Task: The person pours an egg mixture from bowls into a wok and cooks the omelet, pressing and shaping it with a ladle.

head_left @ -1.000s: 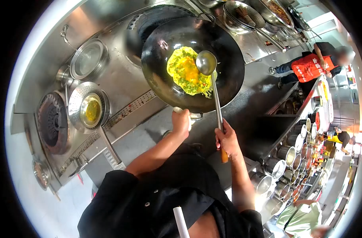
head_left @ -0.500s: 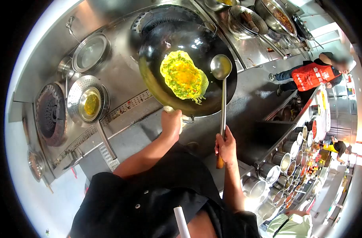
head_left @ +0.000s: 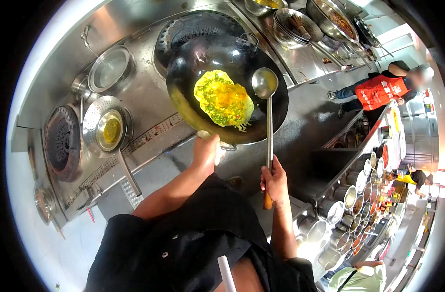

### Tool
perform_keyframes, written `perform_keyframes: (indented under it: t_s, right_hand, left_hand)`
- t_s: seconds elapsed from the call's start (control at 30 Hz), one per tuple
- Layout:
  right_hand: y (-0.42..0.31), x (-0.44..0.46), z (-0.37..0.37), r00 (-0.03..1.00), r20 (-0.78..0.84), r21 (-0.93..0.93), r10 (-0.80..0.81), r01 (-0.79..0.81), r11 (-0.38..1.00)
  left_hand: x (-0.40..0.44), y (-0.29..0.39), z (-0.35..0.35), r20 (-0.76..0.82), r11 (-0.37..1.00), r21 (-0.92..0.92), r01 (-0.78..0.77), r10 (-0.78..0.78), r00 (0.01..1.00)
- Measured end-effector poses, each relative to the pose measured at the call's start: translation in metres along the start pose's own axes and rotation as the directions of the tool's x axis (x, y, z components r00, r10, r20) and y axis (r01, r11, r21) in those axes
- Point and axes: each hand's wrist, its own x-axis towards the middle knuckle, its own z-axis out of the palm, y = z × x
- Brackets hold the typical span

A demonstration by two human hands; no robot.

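A large black wok (head_left: 183,63) is tilted beside a round burner (head_left: 203,24), partly over it. Inside lies a yellow-green egg mixture (head_left: 222,100) with orange, runny-looking egg on top. My left hand (head_left: 206,152) is closed round a pale cloth (head_left: 217,155) at the wok's near handle. My right hand (head_left: 275,181) grips a steel ladle (head_left: 265,82) low on its long shaft, near the wooden end. The ladle's bowl is over the right side of the wok, beside the egg.
On the left, a strainer (head_left: 93,127) holds a bowl with yellow-green contents, near a second burner (head_left: 61,143). Bowls and strainers (head_left: 298,29) stand at the top. Several metal pots (head_left: 331,210) line the right. A person in a red apron (head_left: 382,91) stands at the upper right.
The wok has moved left and slightly down, showing more of the burner behind it. The egg has shifted in it. The ladle's bowl has moved from over the egg to the wok's right side.
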Motion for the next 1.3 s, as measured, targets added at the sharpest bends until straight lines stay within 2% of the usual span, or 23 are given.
perform_keyframes:
  t_s: [0.13,0.27,0.37,0.5,0.57,0.63,0.67,0.77,0.8,0.9,1.0,1.1,1.13,1.2,1.23,1.27,1.3]
  right_hand:
    - [-0.017,-0.008,-0.004,0.999,0.035,-0.104,-0.002,0.005,0.995]
    - [-0.029,-0.008,-0.018,0.995,0.098,-0.303,0.008,0.022,0.953]
    - [-0.044,0.001,-0.023,0.986,0.149,-0.371,0.073,-0.013,0.928]
    - [-0.048,0.027,-0.015,0.990,0.138,-0.559,0.037,0.047,0.828]
    - [-0.031,0.042,-0.008,0.980,0.092,-0.695,-0.179,0.192,0.693]
    - [-0.006,0.055,-0.004,0.901,0.089,-0.818,-0.425,0.310,0.485]
    - [-0.003,0.055,-0.006,0.877,0.095,-0.788,-0.471,0.356,0.502]
    - [-0.037,0.032,-0.010,0.982,0.106,-0.570,-0.156,0.188,0.800]
    - [-0.051,0.025,-0.010,0.991,0.126,-0.527,-0.045,0.106,0.843]
    - [-0.037,0.041,-0.013,0.990,0.138,-0.474,0.030,0.039,0.880]
    - [0.000,0.064,-0.008,0.958,0.106,-0.698,-0.266,0.263,0.666]
    - [-0.025,0.044,-0.001,0.982,0.080,-0.697,-0.171,0.178,0.695]
    - [-0.046,0.034,-0.002,0.994,0.105,-0.605,-0.017,0.077,0.793]
    - [-0.040,0.036,-0.009,0.985,0.167,-0.434,0.047,0.030,0.901]
    - [-0.038,0.038,-0.012,0.977,0.201,-0.344,0.072,0.001,0.939]
    - [-0.037,0.038,-0.010,0.980,0.185,-0.348,0.070,-0.002,0.938]
    - [-0.028,0.043,-0.008,0.990,0.138,-0.460,-0.029,0.090,0.883]
  left_hand:
    - [0.000,0.000,0.001,-0.005,1.000,0.004,-0.023,0.023,1.000]
    - [0.001,-0.002,-0.001,0.034,1.000,0.013,-0.026,0.026,0.999]
    - [0.008,-0.010,-0.005,0.035,0.998,-0.004,-0.063,0.063,0.997]
    - [0.003,-0.008,-0.002,0.019,0.999,0.004,-0.047,0.047,0.999]
    - [0.004,-0.008,-0.005,0.028,0.999,0.008,-0.044,0.044,0.999]
    - [0.005,-0.010,-0.005,0.036,0.999,-0.015,-0.050,0.050,0.998]
    - [0.005,-0.009,-0.005,0.038,0.998,-0.027,-0.054,0.055,0.998]
    - [0.001,-0.004,-0.004,0.027,0.998,-0.026,-0.053,0.054,0.998]
    - [0.001,-0.005,-0.004,0.028,0.998,-0.040,-0.058,0.059,0.998]
    - [0.004,-0.013,-0.006,0.041,0.996,-0.064,-0.062,0.065,0.997]
    - [0.005,-0.013,-0.008,0.051,0.996,-0.063,-0.064,0.067,0.996]
    - [0.004,-0.013,-0.008,0.054,0.995,-0.078,-0.061,0.065,0.996]
    - [0.003,-0.012,-0.008,0.053,0.996,-0.073,-0.057,0.061,0.997]
    - [0.003,-0.013,-0.008,0.041,0.996,-0.066,-0.056,0.059,0.997]
    - [0.003,-0.014,-0.008,0.031,0.996,-0.065,-0.059,0.061,0.998]
    - [0.003,-0.015,-0.007,0.020,0.996,-0.066,-0.062,0.063,0.998]
    - [0.003,-0.014,-0.006,0.028,0.996,-0.063,-0.058,0.060,0.998]
